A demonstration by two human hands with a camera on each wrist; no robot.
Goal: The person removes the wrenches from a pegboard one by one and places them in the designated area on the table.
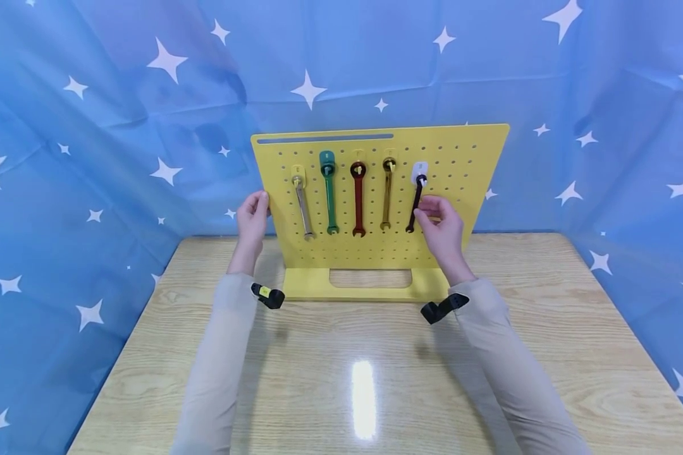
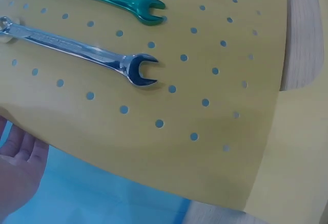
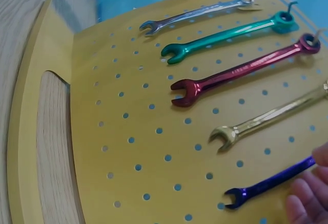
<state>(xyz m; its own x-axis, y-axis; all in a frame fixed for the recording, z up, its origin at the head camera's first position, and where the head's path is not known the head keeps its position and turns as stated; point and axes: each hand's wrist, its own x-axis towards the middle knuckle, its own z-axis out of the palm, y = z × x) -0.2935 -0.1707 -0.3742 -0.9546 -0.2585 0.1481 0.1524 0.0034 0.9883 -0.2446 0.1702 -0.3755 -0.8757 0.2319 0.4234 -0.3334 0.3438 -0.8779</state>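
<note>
My left hand (image 1: pixel 253 220) grips the left edge of an upright yellow pegboard (image 1: pixel 341 253); in the left wrist view its fingers (image 2: pixel 25 149) meet that edge. At the board's right, my right hand (image 1: pixel 443 227) pinches the shaft of a dark purple wrench (image 3: pixel 271 183), whose ring end still hangs on a white hook (image 1: pixel 419 169). To its left hang a gold wrench (image 1: pixel 387 196), a red wrench (image 1: pixel 358 202), a green wrench (image 1: pixel 330 202) and a silver wrench (image 1: pixel 304 208), each by its ring on a hook, open ends down.
The pegboard stands on a yellow base (image 1: pixel 307 287) with a cut-out, on a wood-grain table (image 1: pixel 330 392). A blue curtain with white stars (image 1: pixel 119 158) hangs behind and at both sides. A bright light reflection lies on the table's middle.
</note>
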